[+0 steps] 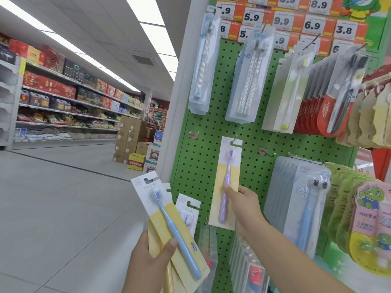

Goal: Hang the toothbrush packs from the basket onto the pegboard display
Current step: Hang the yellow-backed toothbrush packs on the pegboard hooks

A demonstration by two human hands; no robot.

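Green pegboard (pixel 203 157) fills the end of a shop aisle as a person's right hand (pixel 243 199) pinches a purple toothbrush pack (pixel 226 182) by its lower half, the card's hang slot at a hook (pixel 233 138) near the board's left edge; whether it is fully seated cannot be told. The left hand (pixel 152 259) grips a fan of spare packs, a blue toothbrush pack (pixel 169 216) on top. No basket is in view. If the hand lets go before the slot catches, the card would likely slip off and drop; the loosely fanned spares could also slide from the grip. Price tags (pixel 313 24) along the top edge read 5.9, 9.9, 6.9, 3.8 and 8.9; red packs (pixel 326 111) near the right edge say Colgate.
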